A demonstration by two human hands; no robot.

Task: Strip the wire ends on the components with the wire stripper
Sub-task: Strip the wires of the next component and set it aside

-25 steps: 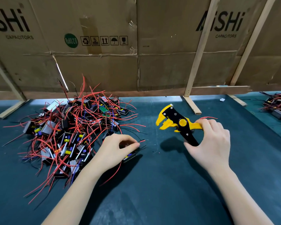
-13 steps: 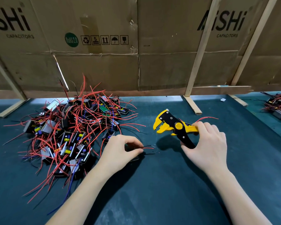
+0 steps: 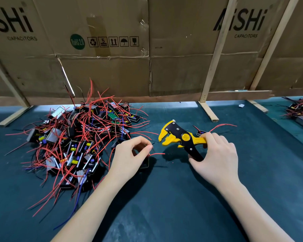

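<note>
My right hand (image 3: 215, 158) grips the handles of a yellow and black wire stripper (image 3: 179, 137), its jaws pointing left and standing apart. My left hand (image 3: 129, 158) holds a small black component (image 3: 144, 163), mostly hidden under the palm, and pinches its thin wires between thumb and forefinger. A red wire end (image 3: 157, 154) and a black wire end stick out to the right, a short way from the stripper's jaws. A big pile of components with red wires (image 3: 73, 144) lies to the left on the dark green table.
A single component with a long red wire (image 3: 217, 127) lies behind my right hand. Another heap of wired components (image 3: 301, 112) sits at the far right. A cardboard wall on wooden struts (image 3: 208, 112) closes off the back of the table.
My left hand has lifted the component off the table and turned its wire ends toward the stripper. My right hand has lowered the stripper and brought it a little to the left.
</note>
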